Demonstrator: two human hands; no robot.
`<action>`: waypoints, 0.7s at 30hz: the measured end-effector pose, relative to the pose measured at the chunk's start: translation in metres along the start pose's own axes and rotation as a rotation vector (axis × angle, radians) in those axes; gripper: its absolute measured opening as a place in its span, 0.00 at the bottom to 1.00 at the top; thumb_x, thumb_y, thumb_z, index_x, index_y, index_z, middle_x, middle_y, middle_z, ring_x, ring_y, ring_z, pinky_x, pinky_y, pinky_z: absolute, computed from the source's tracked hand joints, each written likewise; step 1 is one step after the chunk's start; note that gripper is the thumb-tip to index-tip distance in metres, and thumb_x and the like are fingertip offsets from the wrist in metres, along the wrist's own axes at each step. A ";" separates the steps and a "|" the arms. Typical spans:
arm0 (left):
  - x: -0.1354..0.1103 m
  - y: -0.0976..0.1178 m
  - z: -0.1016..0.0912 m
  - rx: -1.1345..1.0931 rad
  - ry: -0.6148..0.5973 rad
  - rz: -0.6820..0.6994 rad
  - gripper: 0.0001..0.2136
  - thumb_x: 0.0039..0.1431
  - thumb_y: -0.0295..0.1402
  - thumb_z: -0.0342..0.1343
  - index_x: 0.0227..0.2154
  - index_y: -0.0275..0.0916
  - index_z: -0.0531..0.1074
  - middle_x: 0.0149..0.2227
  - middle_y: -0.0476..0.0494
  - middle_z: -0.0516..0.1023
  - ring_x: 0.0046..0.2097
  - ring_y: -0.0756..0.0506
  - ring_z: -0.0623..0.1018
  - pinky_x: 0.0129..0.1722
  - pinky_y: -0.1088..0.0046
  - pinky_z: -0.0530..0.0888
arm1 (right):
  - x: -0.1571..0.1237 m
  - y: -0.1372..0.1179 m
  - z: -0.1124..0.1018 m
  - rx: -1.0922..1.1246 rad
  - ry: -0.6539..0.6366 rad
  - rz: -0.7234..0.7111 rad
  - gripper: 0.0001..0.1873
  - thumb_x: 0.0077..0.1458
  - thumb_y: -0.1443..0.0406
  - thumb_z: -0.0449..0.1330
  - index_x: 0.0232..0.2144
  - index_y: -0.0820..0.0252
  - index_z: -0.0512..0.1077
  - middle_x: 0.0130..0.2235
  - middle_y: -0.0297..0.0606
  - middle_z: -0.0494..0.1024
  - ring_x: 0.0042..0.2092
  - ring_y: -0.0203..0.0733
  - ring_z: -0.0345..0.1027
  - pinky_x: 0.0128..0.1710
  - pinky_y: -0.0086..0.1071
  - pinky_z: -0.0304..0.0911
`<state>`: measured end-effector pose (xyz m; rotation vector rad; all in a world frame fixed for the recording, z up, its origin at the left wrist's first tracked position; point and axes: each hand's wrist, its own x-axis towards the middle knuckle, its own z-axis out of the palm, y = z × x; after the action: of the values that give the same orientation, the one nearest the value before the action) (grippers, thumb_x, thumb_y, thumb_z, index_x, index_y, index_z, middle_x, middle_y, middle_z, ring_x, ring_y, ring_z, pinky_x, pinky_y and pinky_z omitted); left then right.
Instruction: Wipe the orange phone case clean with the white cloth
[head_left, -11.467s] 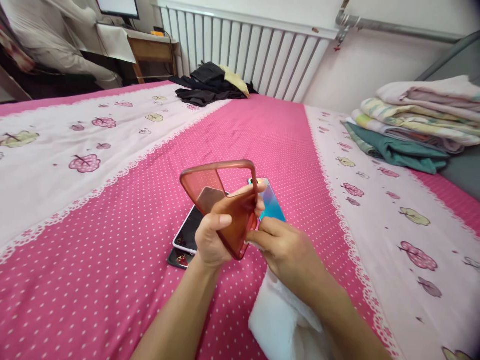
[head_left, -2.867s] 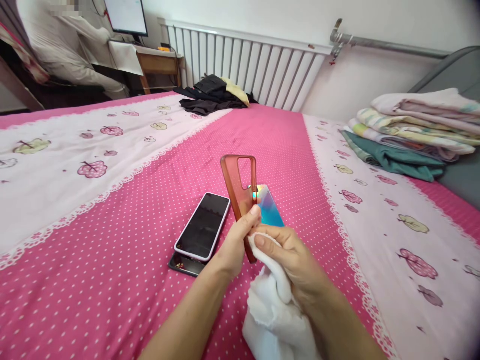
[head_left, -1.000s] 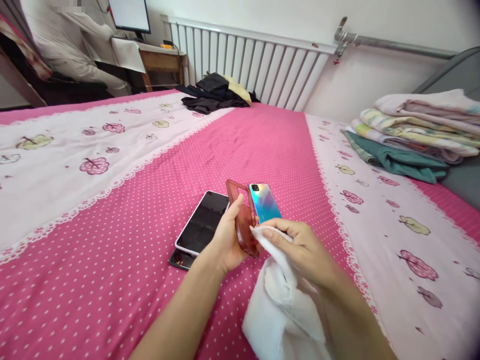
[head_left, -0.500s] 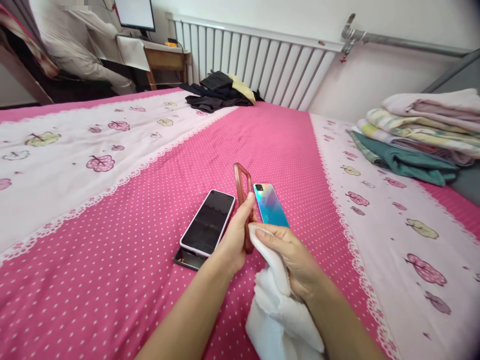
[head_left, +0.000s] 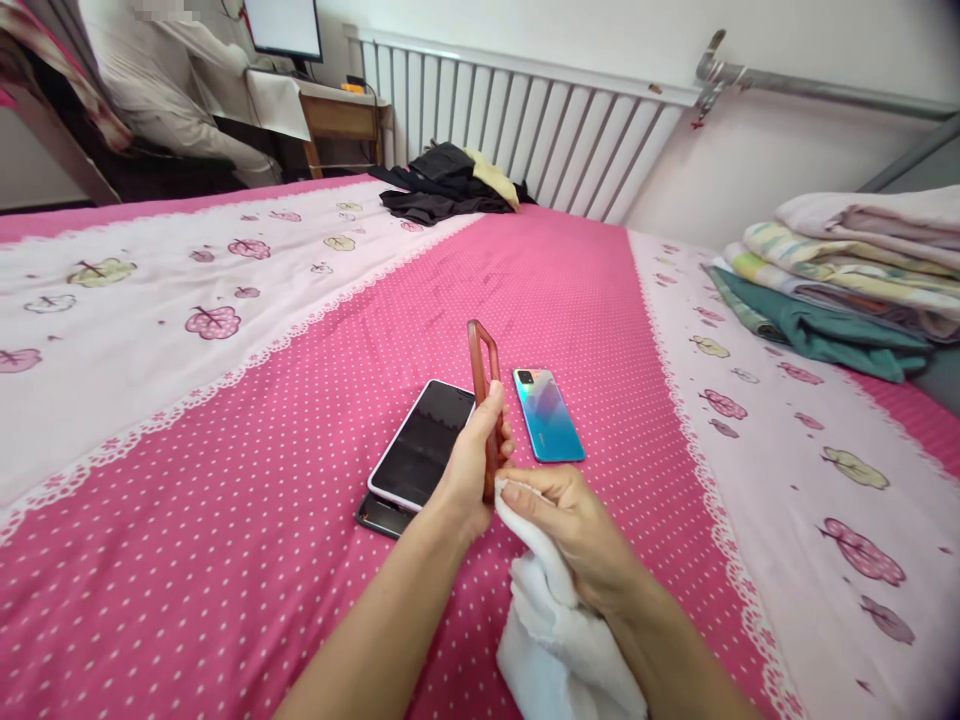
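My left hand [head_left: 476, 455] grips a reddish-brown phone case [head_left: 480, 360], held on edge with its camera cutout end pointing up and away. In my right hand [head_left: 574, 525] a white cloth [head_left: 559, 630] is pinched, its tip against the lower end of the case; the rest hangs down toward me. Left of the case lies a phone with a dark screen and pale rim [head_left: 420, 445], resting partly over another dark phone or case [head_left: 382, 515]. A blue shiny phone [head_left: 549, 415] lies back-up just beyond my right hand.
Everything lies on a pink dotted bedspread [head_left: 285, 560]. Folded cloths [head_left: 862, 270] are stacked at the right, dark clothes [head_left: 450, 185] lie at the far end. Behind stand a white radiator [head_left: 517, 120] and a desk with a monitor [head_left: 285, 28]; a person [head_left: 165, 90] sits there.
The cloth tip in my right hand has slid down along the case to its near end. More of the blue phone shows now. The view has shifted slightly.
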<state>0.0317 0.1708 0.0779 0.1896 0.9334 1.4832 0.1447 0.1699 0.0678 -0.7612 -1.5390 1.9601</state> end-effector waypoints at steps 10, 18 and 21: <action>0.002 -0.010 0.000 -0.015 0.006 -0.138 0.23 0.43 0.53 0.61 0.22 0.36 0.66 0.19 0.52 0.65 0.19 0.55 0.65 0.18 0.80 0.61 | 0.006 -0.003 -0.019 -0.422 -0.134 -0.184 0.22 0.58 0.60 0.54 0.14 0.60 0.61 0.20 0.29 0.55 0.27 0.34 0.49 0.29 0.31 0.48; 0.003 -0.011 0.003 -0.002 0.061 -0.109 0.22 0.44 0.53 0.60 0.19 0.36 0.64 0.16 0.54 0.64 0.16 0.56 0.63 0.15 0.80 0.56 | 0.001 -0.019 -0.024 -0.805 -0.020 -0.311 0.13 0.57 0.68 0.53 0.24 0.59 0.75 0.27 0.34 0.73 0.30 0.36 0.65 0.32 0.30 0.57; -0.001 -0.005 0.006 -0.023 -0.075 -0.046 0.20 0.50 0.52 0.56 0.25 0.36 0.70 0.18 0.51 0.69 0.18 0.53 0.68 0.17 0.78 0.60 | 0.003 -0.016 -0.029 -0.625 0.133 -0.242 0.11 0.57 0.64 0.55 0.28 0.58 0.76 0.31 0.35 0.77 0.34 0.38 0.68 0.36 0.31 0.59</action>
<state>0.0394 0.1721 0.0791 0.2043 0.8545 1.4343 0.1641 0.1953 0.0777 -0.8716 -2.0721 1.2271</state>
